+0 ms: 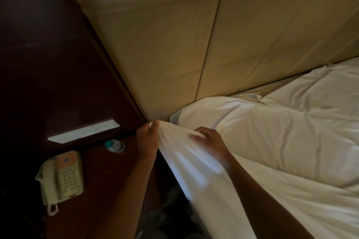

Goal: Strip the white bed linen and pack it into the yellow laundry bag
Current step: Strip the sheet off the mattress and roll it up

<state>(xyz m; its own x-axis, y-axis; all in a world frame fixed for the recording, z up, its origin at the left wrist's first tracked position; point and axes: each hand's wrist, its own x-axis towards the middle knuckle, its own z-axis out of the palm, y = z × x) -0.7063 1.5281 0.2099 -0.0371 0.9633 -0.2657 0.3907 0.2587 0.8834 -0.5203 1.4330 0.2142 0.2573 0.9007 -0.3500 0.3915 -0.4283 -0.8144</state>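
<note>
While the white sheet (204, 170) is being lifted at the corner of the bed nearest the headboard (174, 54), the stripping is judged to be at an early stage. Only that one corner looks freed: a bunched edge is pinched in the left hand (148, 134), just beside the headboard's lower left end, and the right hand (208, 138) lies on the raised cloth a little further from the headboard, its fingers curled into the fabric as far as can be told through the blur. A narrow strip of patterned mattress (258, 91) is exposed along the foot of the headboard. The rest of the white linen is spread in loose folds over the bed, and whether a pillow lies under the hump against the headboard cannot be told. No yellow laundry bag is in view, so nothing is judged packed; the freeing of the remaining linen, the gathering and the bagging are all left.

Counted: two hands, one headboard of several padded panels, and, left of the headboard on the dark counter (108, 170), one telephone (62, 176) and one capped water bottle (114, 145). One white switch plate (83, 131) is set in the dark panel above them.
</note>
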